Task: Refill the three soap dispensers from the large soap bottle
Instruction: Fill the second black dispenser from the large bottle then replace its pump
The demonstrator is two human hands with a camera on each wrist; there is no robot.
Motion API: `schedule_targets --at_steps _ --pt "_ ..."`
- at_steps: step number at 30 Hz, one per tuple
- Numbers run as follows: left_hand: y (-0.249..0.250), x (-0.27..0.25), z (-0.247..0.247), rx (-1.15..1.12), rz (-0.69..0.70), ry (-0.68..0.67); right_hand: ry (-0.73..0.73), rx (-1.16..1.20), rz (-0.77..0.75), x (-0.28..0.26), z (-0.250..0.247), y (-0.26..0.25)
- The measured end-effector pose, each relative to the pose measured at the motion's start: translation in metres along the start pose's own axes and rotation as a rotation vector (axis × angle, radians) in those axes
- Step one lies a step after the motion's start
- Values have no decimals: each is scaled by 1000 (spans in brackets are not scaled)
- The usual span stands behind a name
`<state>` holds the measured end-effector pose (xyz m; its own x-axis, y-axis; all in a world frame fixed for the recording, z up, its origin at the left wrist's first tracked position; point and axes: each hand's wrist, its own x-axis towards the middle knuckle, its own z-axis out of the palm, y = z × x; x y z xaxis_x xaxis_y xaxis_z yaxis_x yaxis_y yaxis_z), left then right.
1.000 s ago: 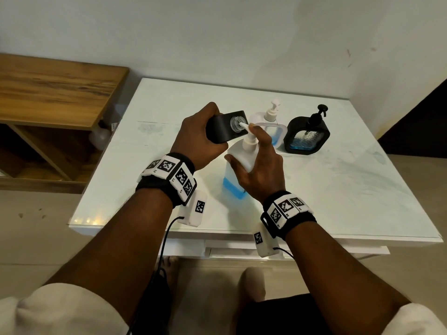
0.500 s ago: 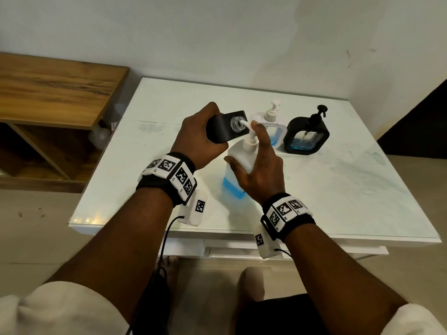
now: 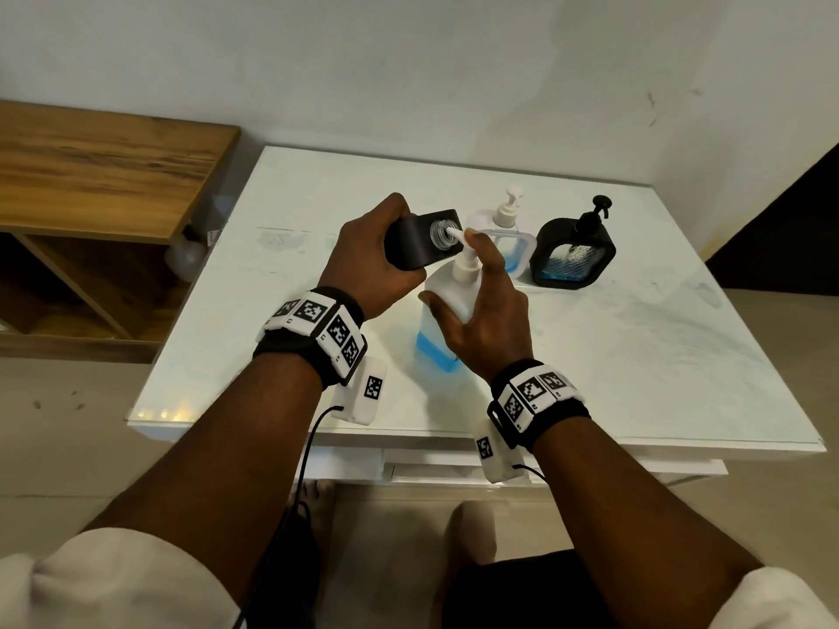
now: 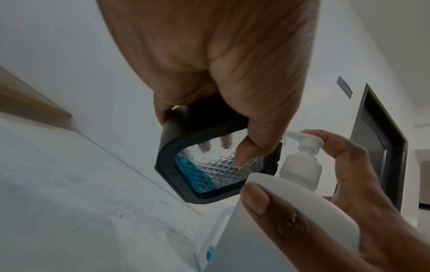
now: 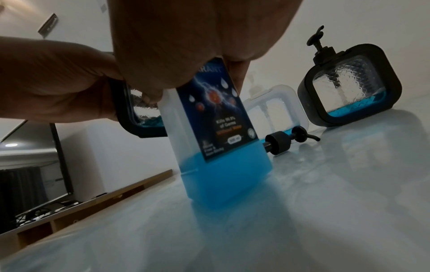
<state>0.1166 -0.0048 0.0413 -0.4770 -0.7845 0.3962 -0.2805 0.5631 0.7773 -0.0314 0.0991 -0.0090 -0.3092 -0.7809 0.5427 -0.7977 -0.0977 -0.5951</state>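
My left hand (image 3: 363, 261) grips a black square dispenser (image 3: 420, 240) (image 4: 209, 162), tilted on its side with its open neck against the nozzle of the large soap bottle (image 3: 447, 320) (image 5: 221, 147). A little blue soap lies in the dispenser's lower corner. The bottle stands on the white table (image 3: 635, 356), about a third full of blue soap. My right hand (image 3: 486, 306) is wrapped round the bottle's shoulder, with its forefinger on the white pump head (image 4: 307, 143). A clear white dispenser (image 3: 504, 233) and a second black dispenser (image 3: 574, 251) stand behind, both with pumps on.
A loose black pump (image 5: 286, 140) lies on the table behind the bottle. A wooden shelf unit (image 3: 100, 197) stands to the left of the table. The wall runs close behind the two standing dispensers.
The right forefinger has shifted slightly on the pump head. Both hands, the bottle and the tilted dispenser stay where they were.
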Motion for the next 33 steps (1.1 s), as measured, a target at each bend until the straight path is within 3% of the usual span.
schedule_targets --at_steps 33 --pt "-1 1 0 4 5 16 24 23 10 2 2 3"
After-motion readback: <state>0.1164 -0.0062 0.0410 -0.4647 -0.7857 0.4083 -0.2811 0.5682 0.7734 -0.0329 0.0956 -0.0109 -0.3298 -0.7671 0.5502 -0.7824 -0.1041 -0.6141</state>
